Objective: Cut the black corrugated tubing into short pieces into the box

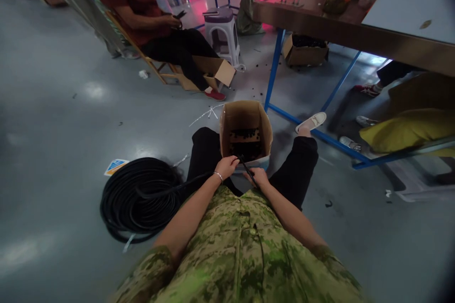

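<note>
My left hand [227,167], with a bracelet at the wrist, pinches the end of black tubing just above the near rim of an open cardboard box [263,125]. That tubing runs back past my left thigh to a large black coil [122,199] on the floor. My right hand [259,177] is closed around a slim dark tool [247,168], which slants up to the left hand's fingertips; its exact kind is too small to make out. Small black pieces [245,149] lie inside the box, which stands between my knees.
A table [341,35] with blue legs stands at the right, another cardboard box [305,52] beneath it. Ahead on the left, a seated person [142,19] holds a dark object over an open box [208,68]. A stool [220,33] stands beyond. Scraps litter the floor.
</note>
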Action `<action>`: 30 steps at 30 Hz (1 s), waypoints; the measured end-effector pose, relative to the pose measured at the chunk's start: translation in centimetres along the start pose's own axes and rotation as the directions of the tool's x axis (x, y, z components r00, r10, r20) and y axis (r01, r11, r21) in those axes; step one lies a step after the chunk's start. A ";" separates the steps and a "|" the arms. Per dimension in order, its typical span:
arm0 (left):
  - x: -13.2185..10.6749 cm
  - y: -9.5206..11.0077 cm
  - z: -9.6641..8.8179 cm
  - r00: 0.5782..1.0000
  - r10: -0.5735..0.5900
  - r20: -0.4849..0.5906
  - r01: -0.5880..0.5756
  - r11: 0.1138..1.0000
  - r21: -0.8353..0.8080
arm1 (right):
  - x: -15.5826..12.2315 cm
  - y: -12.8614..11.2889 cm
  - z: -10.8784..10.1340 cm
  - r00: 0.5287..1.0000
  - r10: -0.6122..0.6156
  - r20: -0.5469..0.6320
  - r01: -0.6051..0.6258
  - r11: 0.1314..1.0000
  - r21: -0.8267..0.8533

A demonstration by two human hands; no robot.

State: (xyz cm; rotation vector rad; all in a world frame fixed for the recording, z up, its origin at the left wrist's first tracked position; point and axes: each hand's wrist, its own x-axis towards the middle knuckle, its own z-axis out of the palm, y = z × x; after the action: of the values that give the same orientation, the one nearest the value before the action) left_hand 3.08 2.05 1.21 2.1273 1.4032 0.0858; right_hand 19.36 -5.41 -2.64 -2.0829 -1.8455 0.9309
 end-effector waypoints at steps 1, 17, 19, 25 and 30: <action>-0.2 0.2 -0.1 1.000 -0.006 -0.012 0.006 0.999 0.040 | 0.0 0.0 0.1 1.000 0.007 -0.007 -0.007 1.000 0.005; -2.3 1.3 -1.5 0.995 0.038 -0.090 0.014 0.856 0.516 | 1.2 1.0 1.4 0.994 0.071 -0.087 -0.061 0.991 0.116; -2.1 1.2 -1.2 0.995 0.041 -0.090 0.012 0.856 0.517 | 1.3 0.9 1.4 0.994 0.086 -0.072 -0.078 0.991 0.110; -1.7 0.9 -0.7 0.997 0.044 -0.065 -0.002 0.840 0.543 | 1.7 0.8 1.5 0.992 0.110 -0.054 -0.107 0.992 0.069; -1.3 0.7 -0.5 0.999 0.033 -0.044 -0.005 0.857 0.515 | 1.8 0.9 1.6 0.987 0.153 -0.048 -0.145 0.980 0.136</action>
State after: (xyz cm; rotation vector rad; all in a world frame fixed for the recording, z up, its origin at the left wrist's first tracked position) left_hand 2.84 0.95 2.32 2.5851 1.5652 -0.2623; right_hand 19.23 -4.28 -4.97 -2.1658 -1.5723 0.9865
